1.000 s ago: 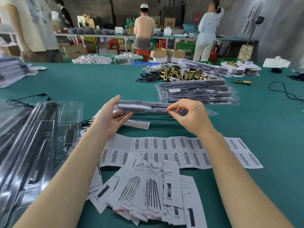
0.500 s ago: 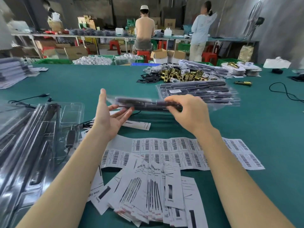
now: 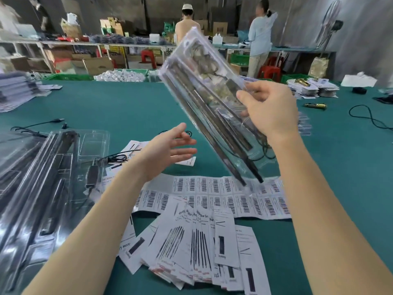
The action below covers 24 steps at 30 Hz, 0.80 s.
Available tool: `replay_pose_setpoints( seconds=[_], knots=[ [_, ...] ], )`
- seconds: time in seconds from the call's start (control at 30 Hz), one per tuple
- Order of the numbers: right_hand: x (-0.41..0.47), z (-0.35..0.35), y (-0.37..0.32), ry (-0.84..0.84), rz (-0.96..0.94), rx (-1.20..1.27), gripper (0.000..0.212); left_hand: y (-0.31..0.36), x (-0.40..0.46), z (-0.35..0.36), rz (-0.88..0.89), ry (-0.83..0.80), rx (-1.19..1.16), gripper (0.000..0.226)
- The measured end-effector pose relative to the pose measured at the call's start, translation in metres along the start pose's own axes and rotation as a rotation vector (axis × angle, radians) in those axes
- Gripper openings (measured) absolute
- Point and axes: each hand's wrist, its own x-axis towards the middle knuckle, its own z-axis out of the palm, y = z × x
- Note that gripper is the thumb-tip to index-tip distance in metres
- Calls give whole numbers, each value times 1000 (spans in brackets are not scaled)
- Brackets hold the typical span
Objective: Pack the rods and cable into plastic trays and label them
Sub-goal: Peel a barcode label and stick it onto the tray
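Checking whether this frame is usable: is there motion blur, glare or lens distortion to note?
Head view: the packed tray in the right hand is smeared by motion blur, as are the left hand's fingertips; glare streaks the clear trays at left; wide-angle bending at the edges; the barcode labels stay sharp.

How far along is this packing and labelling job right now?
Done: a stack of packed trays behind the right hand. In hand: it grips a filled tray, tilted; left hand open. Left: open trays, barcode labels unused.
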Motion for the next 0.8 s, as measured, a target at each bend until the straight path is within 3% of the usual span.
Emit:
replay_pose_setpoints(
  seconds=[0.17,0.23,0.33,0.43,0.53,0.67,0.8],
  knots=[
    [5,9,26,-158,388,407,7,-7,-4,14,-24,-292,182,55],
    [1,16,40,-207,568,528,10,-9,-4,15,-56,-297,159,56],
    [-6,23,51,-243,751,792,21,-10,-3,13,-91,-241,115,38],
    [-12,24,58,-149,854,1037,17,-4,-6,6,-92,-259,-57,29],
    [-17,26,65,-89,904,1140,15,-1,-6,1,-124,-151,-222,41],
    [-22,35,70,14,941,1102,14,-5,2,5,-116,124,-300,36],
    [-30,43,72,49,972,1019,13,-11,6,4,-55,275,-22,63]
  ],
)
